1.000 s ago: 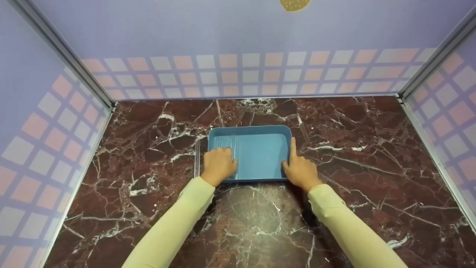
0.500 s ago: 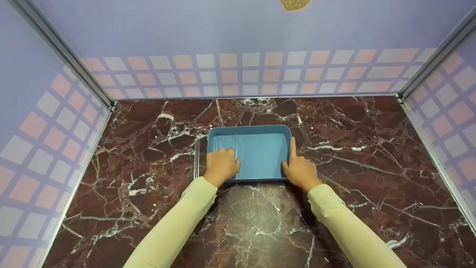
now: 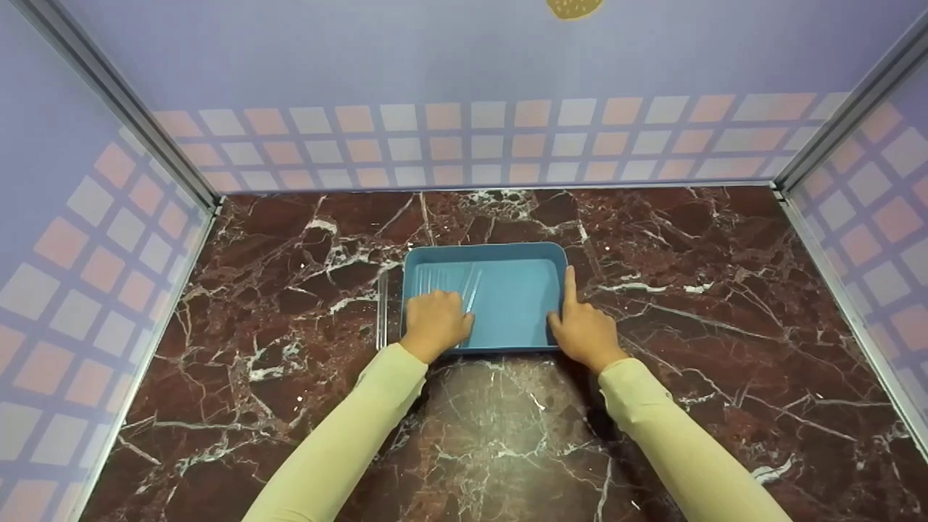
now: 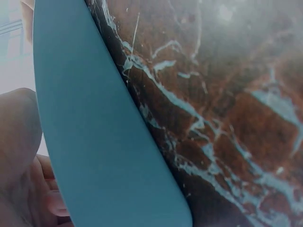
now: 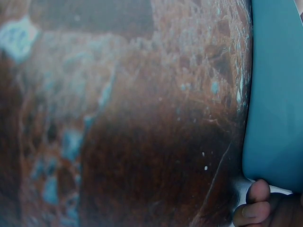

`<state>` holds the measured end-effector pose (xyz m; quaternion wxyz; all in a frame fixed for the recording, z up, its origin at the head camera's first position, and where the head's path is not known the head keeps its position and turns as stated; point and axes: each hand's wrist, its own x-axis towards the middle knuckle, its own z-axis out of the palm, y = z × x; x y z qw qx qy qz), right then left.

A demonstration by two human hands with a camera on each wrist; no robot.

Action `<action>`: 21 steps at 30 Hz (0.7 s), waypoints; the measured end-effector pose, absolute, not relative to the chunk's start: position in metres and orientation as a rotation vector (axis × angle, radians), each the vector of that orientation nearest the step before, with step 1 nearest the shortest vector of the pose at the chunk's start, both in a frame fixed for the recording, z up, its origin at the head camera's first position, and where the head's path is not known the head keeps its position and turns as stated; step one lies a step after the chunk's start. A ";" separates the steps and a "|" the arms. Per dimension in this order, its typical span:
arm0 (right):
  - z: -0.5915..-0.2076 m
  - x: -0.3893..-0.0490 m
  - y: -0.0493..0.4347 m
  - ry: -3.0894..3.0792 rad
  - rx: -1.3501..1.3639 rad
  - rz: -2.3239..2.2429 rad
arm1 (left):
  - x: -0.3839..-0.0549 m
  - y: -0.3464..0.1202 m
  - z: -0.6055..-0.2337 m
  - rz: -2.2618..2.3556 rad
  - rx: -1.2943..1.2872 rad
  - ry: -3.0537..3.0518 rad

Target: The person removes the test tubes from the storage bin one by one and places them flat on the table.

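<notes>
A shallow blue rectangular tray (image 3: pixel 515 297) lies on the marbled tabletop. My left hand (image 3: pixel 437 326) reaches over its front wall into the left part, fingers curled, thumb to the right. Several clear sticks (image 3: pixel 432 280) lie lengthwise there, partly hidden under the hand. One clear stick (image 3: pixel 473 290) slants out beside the thumb, its lower end at the hand. My right hand (image 3: pixel 586 333) grips the tray's right front corner, index finger straight along the outer side and thumb at the inner edge. In the left wrist view the tray's front wall (image 4: pixel 104 132) stands between the curled fingers and the camera.
Close to the tray's left side, more clear sticks (image 3: pixel 382 312) lie on the marbled tabletop (image 3: pixel 725 348). A checked back wall (image 3: pixel 464 145) and side walls (image 3: pixel 80 254) enclose the work area.
My left hand has shifted slightly right inside the tray. The rightmost clear stick, earlier straight, now slants to the right at its far end. My right hand stays in place.
</notes>
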<state>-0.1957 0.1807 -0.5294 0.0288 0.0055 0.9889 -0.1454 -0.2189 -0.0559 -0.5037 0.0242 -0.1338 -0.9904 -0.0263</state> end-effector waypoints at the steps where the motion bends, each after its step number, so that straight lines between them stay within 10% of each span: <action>1: -0.529 -0.196 0.180 3.049 0.019 -0.446 | -0.219 -0.056 -0.504 -0.079 -0.411 -3.066; 21: -0.529 -0.196 0.179 3.047 0.015 -0.453 | -0.217 -0.063 -0.502 -0.144 -0.393 -3.010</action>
